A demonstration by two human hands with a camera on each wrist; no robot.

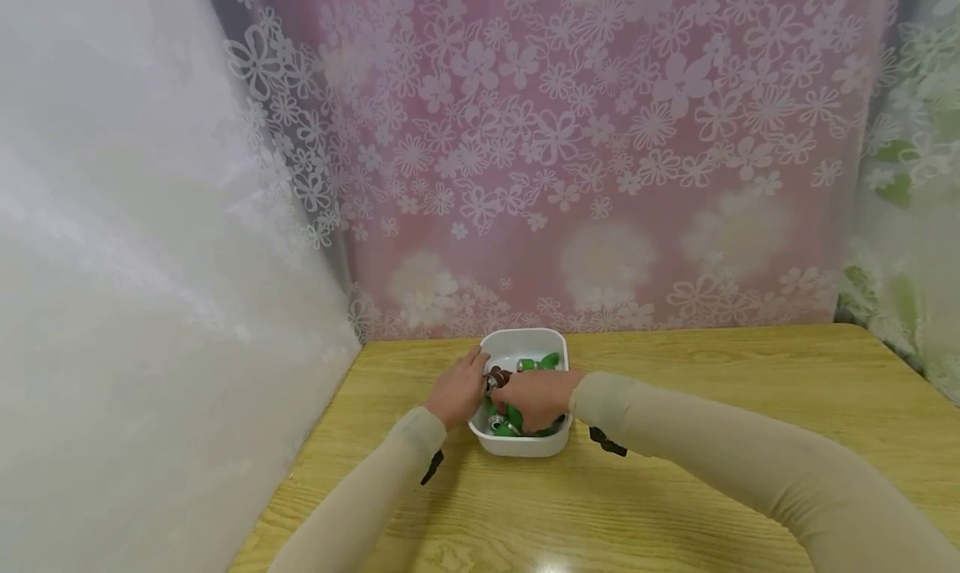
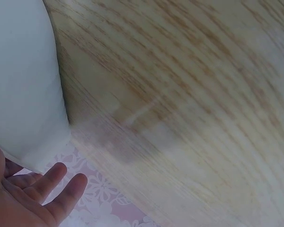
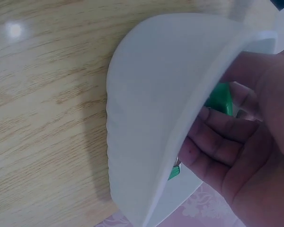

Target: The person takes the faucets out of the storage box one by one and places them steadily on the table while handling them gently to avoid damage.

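Note:
A white plastic tub [image 1: 522, 446] stands on the wooden table. Inside lie several small green pieces with silvery metal ends, one green piece [image 1: 539, 363] near the far end. A dark reddish-brown piece [image 1: 497, 379] shows beside the right fingers. My left hand [image 1: 459, 390] rests at the tub's left rim; in the left wrist view its fingers [image 2: 68, 196] extend loosely beside the white wall. Reaching in over the right rim, my right hand [image 1: 536, 398] has bent fingers around a green part [image 3: 220, 99] in the right wrist view. Its fingertips are partly hidden, so a firm grip cannot be confirmed.
The wood-grain table [image 1: 712, 390] extends to both sides of the tub and toward me. A pink curtain with white flowers [image 1: 600, 181] hangs behind the table, and a whitish sheet [image 1: 150, 306] hangs along the left.

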